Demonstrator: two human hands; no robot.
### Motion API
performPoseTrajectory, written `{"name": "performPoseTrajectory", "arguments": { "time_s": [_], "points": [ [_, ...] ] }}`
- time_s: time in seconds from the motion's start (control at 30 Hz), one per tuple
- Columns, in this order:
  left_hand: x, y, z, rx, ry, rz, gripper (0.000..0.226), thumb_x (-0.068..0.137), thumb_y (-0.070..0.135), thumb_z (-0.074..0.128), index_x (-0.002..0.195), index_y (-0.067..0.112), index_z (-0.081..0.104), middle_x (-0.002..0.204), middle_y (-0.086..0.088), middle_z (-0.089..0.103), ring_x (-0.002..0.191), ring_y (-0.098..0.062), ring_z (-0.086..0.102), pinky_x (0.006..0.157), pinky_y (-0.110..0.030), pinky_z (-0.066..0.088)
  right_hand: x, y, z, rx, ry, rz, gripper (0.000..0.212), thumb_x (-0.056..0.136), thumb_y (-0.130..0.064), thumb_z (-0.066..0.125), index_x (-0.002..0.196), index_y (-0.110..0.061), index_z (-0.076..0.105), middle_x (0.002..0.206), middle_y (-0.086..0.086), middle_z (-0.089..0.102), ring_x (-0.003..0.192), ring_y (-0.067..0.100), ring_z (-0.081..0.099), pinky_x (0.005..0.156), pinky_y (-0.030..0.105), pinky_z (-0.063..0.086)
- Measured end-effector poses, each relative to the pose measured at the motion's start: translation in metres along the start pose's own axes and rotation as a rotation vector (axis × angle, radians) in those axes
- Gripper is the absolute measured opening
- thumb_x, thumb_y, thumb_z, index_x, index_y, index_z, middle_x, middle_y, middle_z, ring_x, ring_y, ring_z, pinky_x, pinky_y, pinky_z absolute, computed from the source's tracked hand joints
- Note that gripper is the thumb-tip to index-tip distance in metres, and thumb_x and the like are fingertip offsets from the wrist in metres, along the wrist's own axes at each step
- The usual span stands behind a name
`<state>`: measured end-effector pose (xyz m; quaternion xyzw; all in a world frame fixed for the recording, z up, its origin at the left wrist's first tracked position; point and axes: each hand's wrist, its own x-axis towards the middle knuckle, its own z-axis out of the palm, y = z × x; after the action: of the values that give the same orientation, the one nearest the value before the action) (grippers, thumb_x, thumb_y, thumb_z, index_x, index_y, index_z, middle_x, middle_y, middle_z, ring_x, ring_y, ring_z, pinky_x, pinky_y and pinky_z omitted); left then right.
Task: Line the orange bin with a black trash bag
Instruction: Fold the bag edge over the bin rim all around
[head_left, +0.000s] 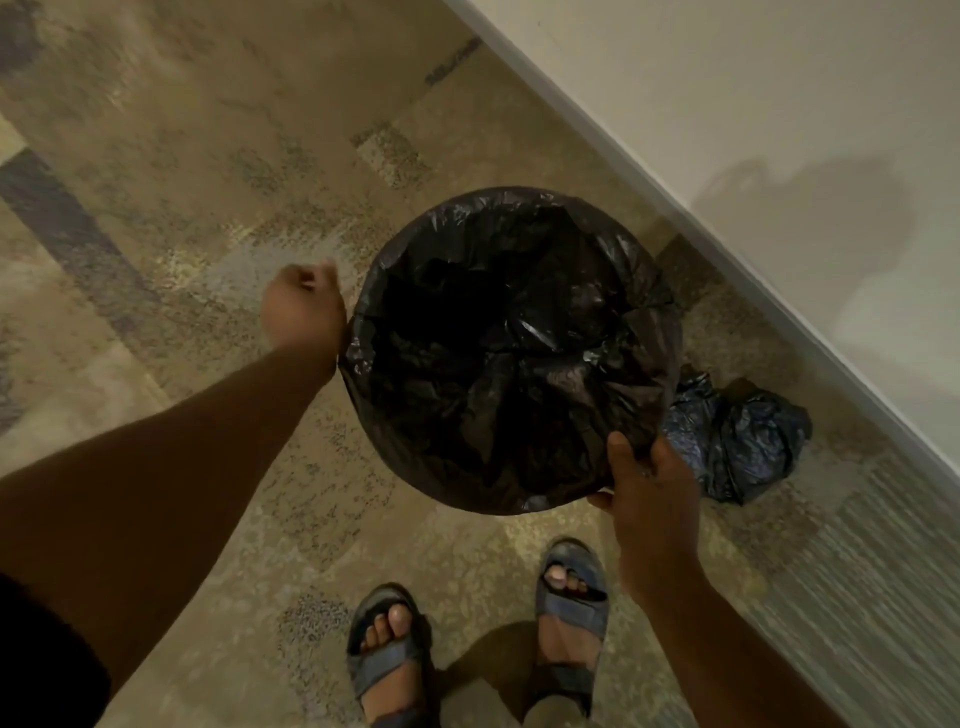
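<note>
A round bin stands on the carpet, seen from above, with a black trash bag (511, 343) spread inside it and folded over its whole rim, so no orange shows. My left hand (304, 306) is curled into a fist just off the rim's left side, beside the bag's edge. Whether it pinches any plastic there I cannot tell. My right hand (647, 493) grips the bag at the near right rim, thumb on top of the plastic.
A second crumpled black bag (737, 441) lies on the floor to the right of the bin. A pale wall with a baseboard (675, 197) runs diagonally behind. My sandalled feet (478, 639) stand on patterned carpet (182, 182) just in front of the bin.
</note>
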<state>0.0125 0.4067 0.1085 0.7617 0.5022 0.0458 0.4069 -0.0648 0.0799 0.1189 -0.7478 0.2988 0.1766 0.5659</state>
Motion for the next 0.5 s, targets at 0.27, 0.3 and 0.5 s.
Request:
{"name": "performPoseTrajectory", "arguments": {
  "time_s": [0.27,0.3,0.5],
  "points": [
    [-0.101,0.037,0.003,0.472,-0.568,1.014,0.027,0.1,0.038,0.044,0.114,0.024,0.061,0.109,-0.001,0.063,0.102,-0.02,0.057,0.085,-0.037,0.05,-0.004,-0.008,0.005,-0.041,0.036,0.0,0.031,0.1,-0.027,0.057,0.128,-0.014,0.061,0.117,0.011,0.07,0.099,0.027,0.071,0.062,0.036,0.06],
    [-0.105,0.027,0.009,0.657,-0.634,1.029,0.033,0.099,0.042,0.043,0.124,0.027,0.058,0.123,-0.001,0.06,0.114,-0.022,0.053,0.095,-0.04,0.047,-0.004,-0.009,0.005,-0.051,0.035,-0.006,0.031,0.1,-0.028,0.057,0.127,-0.014,0.061,0.116,0.01,0.07,0.099,0.027,0.071,0.062,0.036,0.06],
    [-0.103,0.005,0.011,1.272,-0.865,0.865,0.035,0.093,0.036,0.049,0.122,0.02,0.061,0.122,-0.007,0.063,0.12,-0.029,0.053,0.104,-0.044,0.04,-0.002,-0.012,0.004,-0.072,0.029,-0.015,0.032,0.1,-0.028,0.057,0.128,-0.014,0.062,0.116,0.01,0.07,0.098,0.025,0.072,0.066,0.04,0.063]
  ]
}}
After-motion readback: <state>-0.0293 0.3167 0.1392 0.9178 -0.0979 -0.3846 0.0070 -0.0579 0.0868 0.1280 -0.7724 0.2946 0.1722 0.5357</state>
